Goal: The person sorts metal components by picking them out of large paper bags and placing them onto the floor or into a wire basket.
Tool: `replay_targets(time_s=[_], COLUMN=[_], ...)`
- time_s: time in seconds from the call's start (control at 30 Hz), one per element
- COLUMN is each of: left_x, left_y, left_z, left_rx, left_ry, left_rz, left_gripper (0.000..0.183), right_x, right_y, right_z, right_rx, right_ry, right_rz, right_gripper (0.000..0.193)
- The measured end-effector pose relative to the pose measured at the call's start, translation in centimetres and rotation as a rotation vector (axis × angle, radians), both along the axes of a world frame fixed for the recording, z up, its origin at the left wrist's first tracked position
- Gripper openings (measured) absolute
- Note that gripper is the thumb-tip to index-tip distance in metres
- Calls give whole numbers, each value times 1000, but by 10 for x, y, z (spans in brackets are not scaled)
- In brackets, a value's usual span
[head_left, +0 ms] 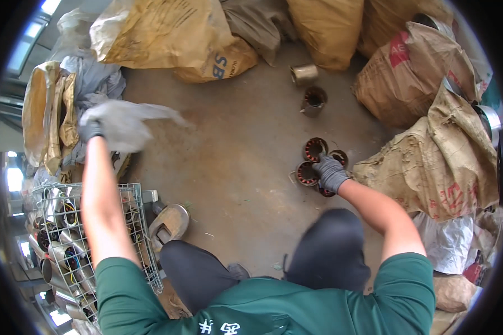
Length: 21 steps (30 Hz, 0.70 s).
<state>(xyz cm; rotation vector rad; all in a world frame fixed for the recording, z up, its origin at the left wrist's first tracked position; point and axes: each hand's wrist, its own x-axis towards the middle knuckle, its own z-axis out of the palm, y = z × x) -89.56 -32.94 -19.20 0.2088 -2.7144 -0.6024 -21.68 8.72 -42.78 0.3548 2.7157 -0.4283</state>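
My left hand [91, 129], in a grey work glove, is stretched out to the far left and closed on a thin, clear plastic bag [127, 127]. The bag trails rightward, its free end blurred. At the right, my right hand [331, 174], gloved too, has its fingers closed at the rim of a motor stator [315, 149]. That ring-shaped part stands in a tight cluster with several alike, among them another stator [307, 173] on the near left. My palm partly hides the others. Farther off on the floor are an upright stator [314, 101] and a metal sleeve [304, 74] lying on its side.
Large brown sacks [416, 75] line the far and right sides. A worn sack [425, 159] lies just right of my right hand. At the left stands a wire cage [89, 245] full of metal motor parts, with a round metal piece [170, 224] on the floor beside it.
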Motion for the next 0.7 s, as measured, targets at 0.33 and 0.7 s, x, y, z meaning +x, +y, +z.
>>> replay_targets(time_s=[0.33, 0.7], left_x=[73, 121], left_y=[-20, 70], left_z=[160, -10], left_rx=[-464, -956], left_ry=[350, -751], left_rz=[-388, -741], left_gripper=[52, 23], right_x=[-14, 13], right_y=[7, 109], right_z=[-17, -19], right_rx=[-292, -292], right_ry=[-28, -51], right_rz=[-370, -852], right_gripper=[32, 76])
